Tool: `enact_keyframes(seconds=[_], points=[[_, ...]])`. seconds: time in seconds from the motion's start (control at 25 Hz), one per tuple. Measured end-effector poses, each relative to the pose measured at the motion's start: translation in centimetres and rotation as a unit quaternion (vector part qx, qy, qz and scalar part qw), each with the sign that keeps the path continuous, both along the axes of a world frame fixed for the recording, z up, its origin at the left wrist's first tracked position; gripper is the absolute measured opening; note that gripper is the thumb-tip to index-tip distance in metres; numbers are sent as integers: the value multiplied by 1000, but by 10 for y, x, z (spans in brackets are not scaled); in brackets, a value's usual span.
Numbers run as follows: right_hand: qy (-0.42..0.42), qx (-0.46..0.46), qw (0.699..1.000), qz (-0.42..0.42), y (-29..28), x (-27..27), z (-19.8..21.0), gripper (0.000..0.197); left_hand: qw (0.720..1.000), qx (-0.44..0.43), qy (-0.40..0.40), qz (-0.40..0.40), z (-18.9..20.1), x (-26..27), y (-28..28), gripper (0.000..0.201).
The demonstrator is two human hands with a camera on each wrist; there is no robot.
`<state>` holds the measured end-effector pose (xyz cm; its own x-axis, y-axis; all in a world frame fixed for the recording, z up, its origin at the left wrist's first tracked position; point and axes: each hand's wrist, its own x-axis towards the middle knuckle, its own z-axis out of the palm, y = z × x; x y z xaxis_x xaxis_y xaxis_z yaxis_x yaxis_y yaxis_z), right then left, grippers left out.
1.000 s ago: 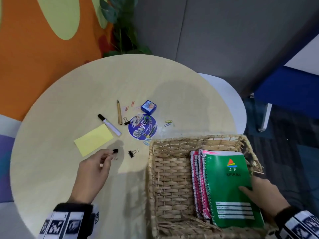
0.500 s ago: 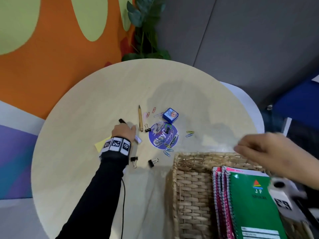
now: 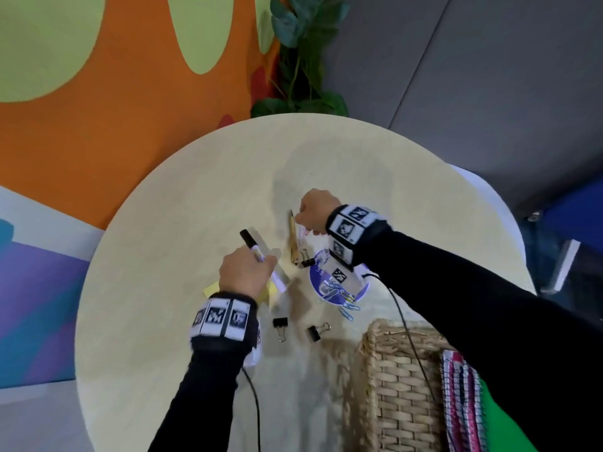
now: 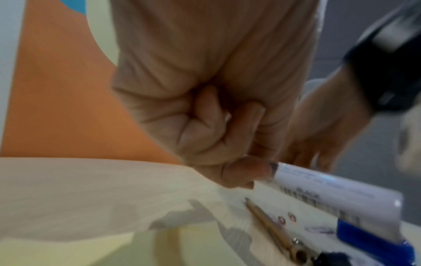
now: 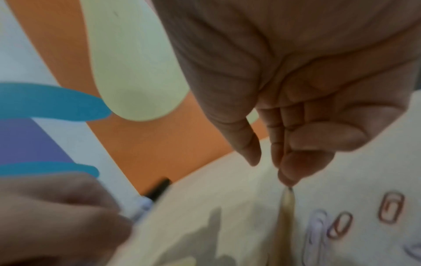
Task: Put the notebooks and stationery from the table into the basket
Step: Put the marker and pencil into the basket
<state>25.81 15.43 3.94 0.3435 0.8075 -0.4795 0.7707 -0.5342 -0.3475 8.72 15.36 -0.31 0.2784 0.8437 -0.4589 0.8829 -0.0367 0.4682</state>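
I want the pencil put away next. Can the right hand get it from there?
Probably yes. The right hand hangs right at the tip of the pencil, holding nothing, and nothing lies between them.

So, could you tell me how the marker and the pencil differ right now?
The marker is white with a black cap; the pencil is slim and tan. The left hand grips the marker clear of the table; the pencil lies flat, the right hand only touching its tip. Neither is in the basket yet.

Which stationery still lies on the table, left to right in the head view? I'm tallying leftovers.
Sticky notes → marker, in the left hand → pencil → round sticker.
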Motion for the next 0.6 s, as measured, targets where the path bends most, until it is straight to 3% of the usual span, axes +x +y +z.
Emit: enact_keyframes(seconds=[0.16, 0.32, 0.52, 0.6], points=[[7, -11, 999, -43, 29, -4, -45, 21, 999, 26, -45, -3, 28, -45, -29, 40], [-28, -12, 999, -27, 33, -4, -63, 37, 998, 15, -56, 7, 35, -72, -52, 45], [-25, -42, 999, 11, 27, -5, -21, 17, 997, -5, -80, -9, 37, -75, -78, 45], [-3, -15, 1000, 10, 2, -3, 18, 30, 994, -7, -102, -35, 45, -69, -88, 42]])
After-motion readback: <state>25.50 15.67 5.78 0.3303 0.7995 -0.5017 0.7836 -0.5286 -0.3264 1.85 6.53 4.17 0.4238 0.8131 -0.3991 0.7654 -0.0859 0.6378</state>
